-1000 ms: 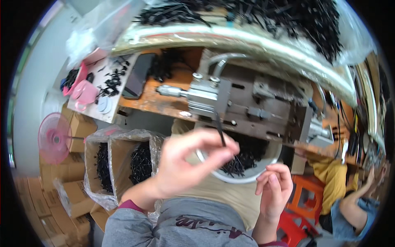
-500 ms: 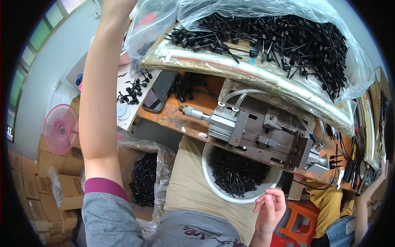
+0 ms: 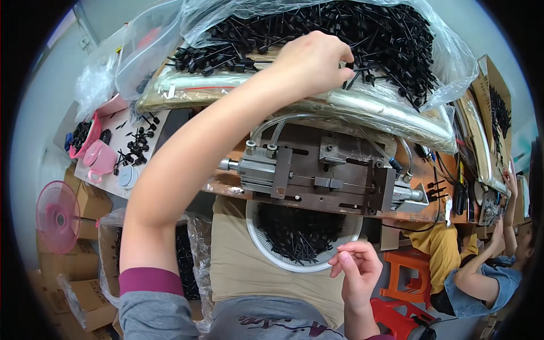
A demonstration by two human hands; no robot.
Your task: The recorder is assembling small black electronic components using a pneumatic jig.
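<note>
My left hand (image 3: 317, 61) reaches over the heap of black stemmed plastic parts (image 3: 391, 34) on the plastic-wrapped board. Its thumb and forefinger pinch a black stemmed part at the near side of the heap. My right hand (image 3: 358, 269) hovers by the right rim of the white basket (image 3: 256, 243), its fingers loosely curled in with nothing visible in them. Black pieces (image 3: 300, 235) lie in the basket, in front of my lap. Between heap and basket is a metal clamping fixture (image 3: 326, 170) with air cylinders and a small block in the middle.
Clear air hoses (image 3: 283, 120) arch behind the fixture. A pink mug (image 3: 101, 158) and more black parts (image 3: 137, 144) are on the white table at left. A pink fan (image 3: 58, 217) stands lower left. A co-worker (image 3: 481, 283) sits at right, near an orange stool (image 3: 405, 272).
My left hand has swung from the far upper left to the black heap and pinches there. My right hand has shifted slightly, still curled. The whole view has turned a little to the right.
</note>
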